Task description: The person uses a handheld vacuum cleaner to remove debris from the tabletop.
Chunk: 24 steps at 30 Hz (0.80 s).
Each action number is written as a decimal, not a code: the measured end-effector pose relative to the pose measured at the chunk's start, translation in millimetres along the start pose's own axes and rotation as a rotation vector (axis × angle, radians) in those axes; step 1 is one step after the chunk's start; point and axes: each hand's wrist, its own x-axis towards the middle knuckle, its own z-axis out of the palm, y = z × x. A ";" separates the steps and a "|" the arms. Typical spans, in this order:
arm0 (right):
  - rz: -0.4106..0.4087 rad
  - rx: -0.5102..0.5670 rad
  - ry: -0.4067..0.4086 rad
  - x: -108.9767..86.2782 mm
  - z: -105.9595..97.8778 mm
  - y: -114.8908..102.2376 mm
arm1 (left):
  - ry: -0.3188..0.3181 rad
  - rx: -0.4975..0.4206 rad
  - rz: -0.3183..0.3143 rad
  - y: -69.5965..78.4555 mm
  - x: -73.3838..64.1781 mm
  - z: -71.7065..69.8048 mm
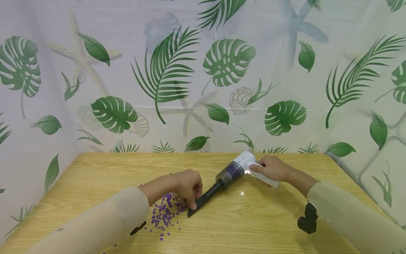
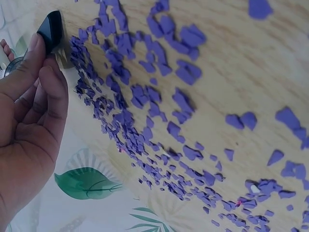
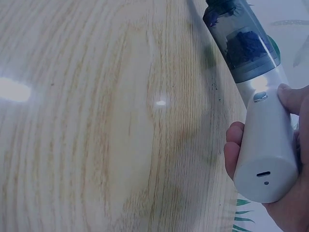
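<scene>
My right hand (image 1: 272, 170) grips the white handle of a handheld vacuum cleaner (image 3: 270, 140), thumb near its button and fingers wrapped round the far side. Purple bits show through its clear dust cup (image 3: 248, 48). A long black crevice nozzle (image 1: 207, 197) slants down from the cup to the left. My left hand (image 1: 189, 185) pinches this nozzle near its slanted tip between thumb and fingers; the left wrist view shows the tip (image 2: 51, 30) just past the thumb. Small purple scraps (image 1: 165, 211) lie scattered on the wood beside and below the left hand.
The wood-grain table (image 1: 253, 225) reaches back to a white curtain (image 1: 196, 70) printed with green leaves. More purple scraps (image 2: 188, 152) spread widely in the left wrist view. A black strap piece (image 1: 308, 218) hangs at the right cuff.
</scene>
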 end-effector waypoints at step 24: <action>0.054 -0.079 0.113 -0.2 -3.0 0.3 | 0.221 0.053 0.096 -17.3 9.5 -4.8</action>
